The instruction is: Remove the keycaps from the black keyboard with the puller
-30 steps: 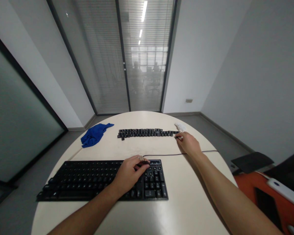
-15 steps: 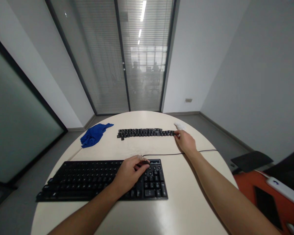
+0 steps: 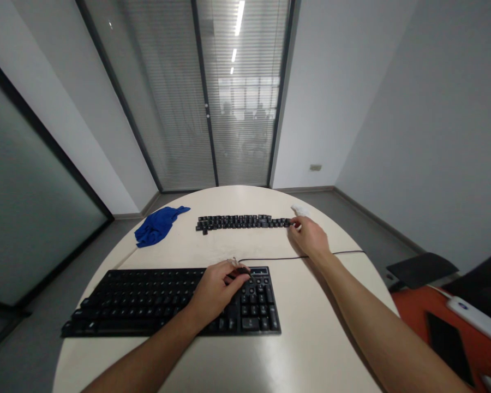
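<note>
Over keyboard (image 3: 151,297), pinching dark piece (image 3: 244,271) with left hand (image 3: 216,286). Right of far keycaps (image 3: 241,221), cannot tell grip of right hand (image 3: 312,237).

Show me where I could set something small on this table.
Bare tabletop lies between the black keyboard and right forearm, and between the cable and keycap rows. It's crowded at the rows' right end, beside the right hand and crumpled white item.

Flat black keyboard (image 3: 155,300) and, beyond it, small black keycaps (image 3: 243,221) in close rows
</note>
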`<state>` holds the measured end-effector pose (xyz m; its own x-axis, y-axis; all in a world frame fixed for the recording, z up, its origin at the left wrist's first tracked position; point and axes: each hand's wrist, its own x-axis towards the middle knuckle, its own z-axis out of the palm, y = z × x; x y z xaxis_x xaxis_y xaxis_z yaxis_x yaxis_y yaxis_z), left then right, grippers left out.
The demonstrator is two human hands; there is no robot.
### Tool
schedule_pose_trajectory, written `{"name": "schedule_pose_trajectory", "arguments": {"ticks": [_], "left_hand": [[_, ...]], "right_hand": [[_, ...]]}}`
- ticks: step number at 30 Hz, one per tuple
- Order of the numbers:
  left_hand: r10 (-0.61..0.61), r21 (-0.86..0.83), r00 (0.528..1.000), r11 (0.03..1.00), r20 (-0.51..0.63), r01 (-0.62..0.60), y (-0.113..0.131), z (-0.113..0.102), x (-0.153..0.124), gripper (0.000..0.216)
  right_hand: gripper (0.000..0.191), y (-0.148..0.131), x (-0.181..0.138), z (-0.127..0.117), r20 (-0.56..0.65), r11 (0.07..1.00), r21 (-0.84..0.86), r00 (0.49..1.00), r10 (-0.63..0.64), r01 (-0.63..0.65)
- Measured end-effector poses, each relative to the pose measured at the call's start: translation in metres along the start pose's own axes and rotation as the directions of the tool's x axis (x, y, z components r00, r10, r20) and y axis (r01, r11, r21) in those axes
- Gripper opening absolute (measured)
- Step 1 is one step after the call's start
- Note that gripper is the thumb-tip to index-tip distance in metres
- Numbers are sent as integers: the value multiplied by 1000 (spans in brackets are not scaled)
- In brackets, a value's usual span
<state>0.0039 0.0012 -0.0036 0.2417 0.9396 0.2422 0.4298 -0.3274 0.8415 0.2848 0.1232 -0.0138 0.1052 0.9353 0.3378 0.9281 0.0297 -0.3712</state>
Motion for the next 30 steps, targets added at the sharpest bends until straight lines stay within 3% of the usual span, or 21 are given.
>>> {"name": "schedule_pose_trajectory", "arguments": {"ticks": [3,5,7,10,12,24,30], "left_hand": [[-15,-9,1000,1000,10,15,1,0,-1,13],[-27,-12,1000,1000,17,27,3,0,-2,13],[-37,-15,999,999,21,37,6,0,-2,14],[-55,-23,998,998,17,56,9,0,-3,15],[-66,-25,998,997,18,67,10,2,-2,15],[-20,75,999,997,47,17,8,11,-1,18],[87,188,988,976,130,-111,15,15,-2,13]], "right_hand": [[23,-11,-9,-8,160,962,222,968,-195,157],[26,-20,-18,-13,321,871,434,863,-389,231],[28,-28,-26,-16,424,797,564,752,-504,217],[30,-38,-36,-19,527,763,624,630,-571,169],[30,-41,-38,-19,554,751,643,587,-591,149],[20,-47,-41,-19,487,698,683,577,-656,217],[19,-49,-41,-21,474,694,673,573,-669,255]]}}
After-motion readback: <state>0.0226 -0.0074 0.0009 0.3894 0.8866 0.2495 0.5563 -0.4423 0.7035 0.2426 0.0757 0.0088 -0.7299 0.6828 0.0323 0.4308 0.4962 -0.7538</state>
